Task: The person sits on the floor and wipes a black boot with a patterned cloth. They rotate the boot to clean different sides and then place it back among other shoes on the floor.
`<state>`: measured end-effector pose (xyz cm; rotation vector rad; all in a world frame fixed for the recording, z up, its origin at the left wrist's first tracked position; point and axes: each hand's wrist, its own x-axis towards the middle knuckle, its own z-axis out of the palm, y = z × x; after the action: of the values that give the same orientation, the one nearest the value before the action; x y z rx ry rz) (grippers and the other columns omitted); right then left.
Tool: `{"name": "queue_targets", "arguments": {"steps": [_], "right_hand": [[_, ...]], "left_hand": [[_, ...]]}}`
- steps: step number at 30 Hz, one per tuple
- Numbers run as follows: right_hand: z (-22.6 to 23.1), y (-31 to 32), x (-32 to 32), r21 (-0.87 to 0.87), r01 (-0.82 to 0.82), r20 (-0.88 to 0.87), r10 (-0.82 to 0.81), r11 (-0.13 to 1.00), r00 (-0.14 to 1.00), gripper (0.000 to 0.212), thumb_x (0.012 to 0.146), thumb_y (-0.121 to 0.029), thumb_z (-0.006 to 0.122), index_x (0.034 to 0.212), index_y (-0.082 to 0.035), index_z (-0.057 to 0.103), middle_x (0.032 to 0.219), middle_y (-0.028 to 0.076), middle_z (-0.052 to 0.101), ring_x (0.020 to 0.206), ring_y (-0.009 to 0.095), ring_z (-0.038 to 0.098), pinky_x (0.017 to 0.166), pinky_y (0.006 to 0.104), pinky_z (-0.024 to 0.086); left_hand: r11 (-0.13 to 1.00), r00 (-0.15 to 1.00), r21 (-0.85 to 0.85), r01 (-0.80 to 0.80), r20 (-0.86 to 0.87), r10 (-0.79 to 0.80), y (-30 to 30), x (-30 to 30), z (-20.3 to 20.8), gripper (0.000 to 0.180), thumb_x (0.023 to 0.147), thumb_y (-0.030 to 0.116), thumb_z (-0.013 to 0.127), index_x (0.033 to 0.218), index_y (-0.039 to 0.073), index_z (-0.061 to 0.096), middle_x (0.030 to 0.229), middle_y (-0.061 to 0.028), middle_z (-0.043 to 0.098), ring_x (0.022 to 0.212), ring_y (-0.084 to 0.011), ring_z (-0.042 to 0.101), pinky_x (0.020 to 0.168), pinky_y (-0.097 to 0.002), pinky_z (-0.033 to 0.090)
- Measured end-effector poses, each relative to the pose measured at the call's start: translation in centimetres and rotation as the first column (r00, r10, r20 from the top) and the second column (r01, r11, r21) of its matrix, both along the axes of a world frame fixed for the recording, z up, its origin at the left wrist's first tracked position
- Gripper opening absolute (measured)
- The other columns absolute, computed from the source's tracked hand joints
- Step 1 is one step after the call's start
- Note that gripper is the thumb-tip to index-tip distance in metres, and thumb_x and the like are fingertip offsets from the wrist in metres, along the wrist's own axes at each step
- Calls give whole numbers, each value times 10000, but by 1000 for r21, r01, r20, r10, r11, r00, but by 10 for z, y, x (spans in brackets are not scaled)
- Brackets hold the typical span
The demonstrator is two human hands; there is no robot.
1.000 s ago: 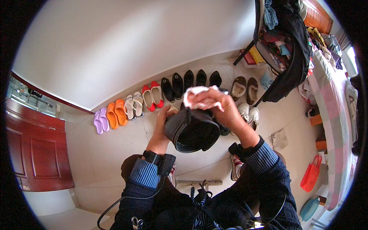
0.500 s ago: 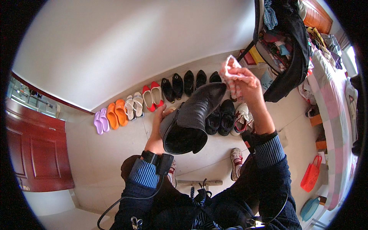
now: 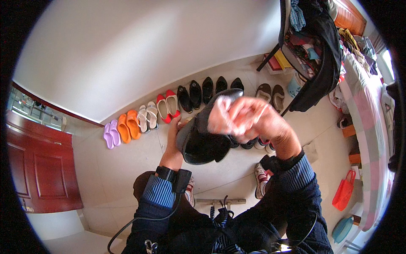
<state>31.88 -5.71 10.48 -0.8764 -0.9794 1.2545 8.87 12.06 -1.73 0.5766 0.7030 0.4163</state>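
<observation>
A black leather boot (image 3: 196, 131) is held up in front of me, its wide opening toward me and its toe pointing away to the right. My left hand (image 3: 171, 139) grips it from the left side; part of those fingers is hidden behind the boot. Over the boot's right side, my right hand (image 3: 262, 118) is closed on a pink and white cloth (image 3: 220, 115). Motion blurs this hand and the cloth, so I cannot tell whether the cloth touches the leather.
Along the wall stand purple slippers (image 3: 112, 133), orange slippers (image 3: 129, 126), white sandals (image 3: 147, 116), red flats (image 3: 168, 106) and several black shoes (image 3: 195, 94). Brown shoes (image 3: 278, 98) are beside a cloth-laden black chair (image 3: 315, 91). A bed (image 3: 366, 127) and red bag (image 3: 343, 190) lie right.
My right hand has swung left and down with the cloth, from beyond the boot's right side to over it. The boot has tilted slightly, still in my left hand.
</observation>
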Motion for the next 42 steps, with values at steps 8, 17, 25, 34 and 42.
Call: {"name": "queue_targets", "arguments": {"steps": [8,17,25,34,42], "right_hand": [[-44,26,27,-20,555,219,-538,832,814,177,994,22,574,1114,-33,691,1135,70,729,1103,169,669,926,264,534],[-18,18,-52,45,211,-184,-200,976,962,242,974,3,569,1185,-84,650,942,58,688,709,101,637,573,226,483],[-18,36,-1,437,659,480,-778,612,405,214,984,17,570,1183,-26,635,1064,98,721,937,192,697,832,270,545],[-27,46,-67,314,512,313,-596,800,739,202,1011,-104,628,1206,-62,653,1129,59,681,1068,165,625,942,310,486],[5,31,-39,71,546,-132,-534,835,835,209,1038,-145,549,1227,-83,612,900,27,642,662,60,567,512,199,431]], "left_hand": [[993,788,42,110,605,-113,-15,0,-11,410,1063,250,520,1399,14,529,1375,-150,609,1188,-269,633,1002,-423,564],[979,961,195,-59,277,3,-11,9,-20,492,1054,362,525,1457,81,525,1409,-121,610,1273,-269,596,1079,-443,512],[979,973,-145,-142,162,165,-15,5,-52,435,926,430,623,1244,135,662,1283,-83,676,1104,-270,644,929,-458,545],[224,951,926,303,-308,-14,-38,27,-12,620,954,272,569,1538,136,409,1578,-69,439,1458,-257,384,1242,-456,257],[958,977,-275,-85,164,134,-17,26,0,283,1002,436,557,1029,175,662,869,-52,641,532,-131,425,483,-259,356]]}}
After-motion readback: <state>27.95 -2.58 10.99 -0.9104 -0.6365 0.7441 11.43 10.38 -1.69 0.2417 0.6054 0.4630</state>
